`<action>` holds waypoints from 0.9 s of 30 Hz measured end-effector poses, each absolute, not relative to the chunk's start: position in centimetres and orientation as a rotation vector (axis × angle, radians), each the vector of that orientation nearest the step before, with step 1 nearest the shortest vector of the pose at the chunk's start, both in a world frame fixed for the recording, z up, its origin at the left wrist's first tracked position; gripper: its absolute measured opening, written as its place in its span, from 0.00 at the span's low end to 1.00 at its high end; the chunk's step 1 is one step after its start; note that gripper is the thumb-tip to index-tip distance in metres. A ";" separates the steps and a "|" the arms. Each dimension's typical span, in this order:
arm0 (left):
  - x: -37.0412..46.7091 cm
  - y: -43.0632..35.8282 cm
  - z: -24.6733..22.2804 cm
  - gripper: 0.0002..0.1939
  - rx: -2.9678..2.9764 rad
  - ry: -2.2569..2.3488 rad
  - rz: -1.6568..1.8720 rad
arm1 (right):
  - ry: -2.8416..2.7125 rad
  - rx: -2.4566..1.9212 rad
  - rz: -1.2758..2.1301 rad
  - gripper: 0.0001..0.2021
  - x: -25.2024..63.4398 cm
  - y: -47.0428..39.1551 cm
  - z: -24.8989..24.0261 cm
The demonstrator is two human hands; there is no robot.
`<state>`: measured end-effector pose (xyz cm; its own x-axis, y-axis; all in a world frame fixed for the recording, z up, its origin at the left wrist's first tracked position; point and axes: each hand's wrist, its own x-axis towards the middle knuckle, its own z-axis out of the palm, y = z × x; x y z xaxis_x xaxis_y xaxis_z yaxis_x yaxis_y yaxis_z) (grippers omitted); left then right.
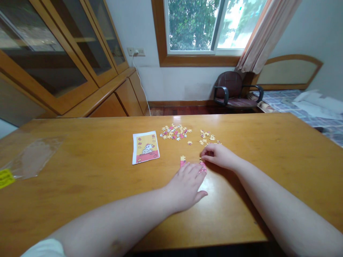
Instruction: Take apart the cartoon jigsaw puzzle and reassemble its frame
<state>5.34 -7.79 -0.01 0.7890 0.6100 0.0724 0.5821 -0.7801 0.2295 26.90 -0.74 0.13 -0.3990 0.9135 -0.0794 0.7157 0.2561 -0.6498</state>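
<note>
My left hand (pixel 187 185) lies flat with its fingers spread over a partly joined jigsaw puzzle (pixel 183 162). Pink and yellow edges of the puzzle show around the fingers, while its middle is hidden. At the puzzle's upper right corner, my right hand (pixel 218 155) has thumb and fingertips pinched on a small yellowish puzzle piece (pixel 200 159), mostly covered by the fingers. Just beyond the right hand is a small group of loose yellow pieces (pixel 205 135). A larger pile of mixed pieces (pixel 174 132) lies farther back.
Left of the puzzle rests a reference picture card (pixel 146 147) with a white cartoon animal. A clear plastic bag (pixel 40 153) with a yellow label lies at the table's left. Beyond the wooden table (pixel 102 171) stand a cabinet (pixel 80 89) and an armchair (pixel 232 89).
</note>
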 end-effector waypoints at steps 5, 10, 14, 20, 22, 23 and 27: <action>5.5 -7.8 0.0 0.30 2.747 1.406 0.131 | -2.361 -1.490 0.878 0.16 27.4 -1.0 1.0; 5.7 -7.7 0.5 0.29 2.680 1.580 0.008 | -2.444 -1.506 0.906 0.20 27.3 -1.2 1.5; 5.7 -7.8 0.9 0.26 2.678 1.605 -0.035 | -2.487 -1.539 0.877 0.19 27.0 -1.4 1.7; 5.7 -7.9 0.9 0.25 2.694 1.628 -0.017 | -2.489 -1.567 0.894 0.17 26.8 -1.4 1.9; 5.6 -7.9 0.8 0.26 2.693 1.627 -0.014 | -2.485 -1.561 0.909 0.16 26.8 -1.4 1.8; 5.6 -7.9 0.8 0.26 2.695 1.624 -0.014 | -2.481 -1.559 0.914 0.16 26.8 -1.4 1.8; 5.6 -8.0 0.6 0.28 2.709 1.594 0.022 | -2.473 -1.545 0.928 0.15 26.7 -1.5 1.7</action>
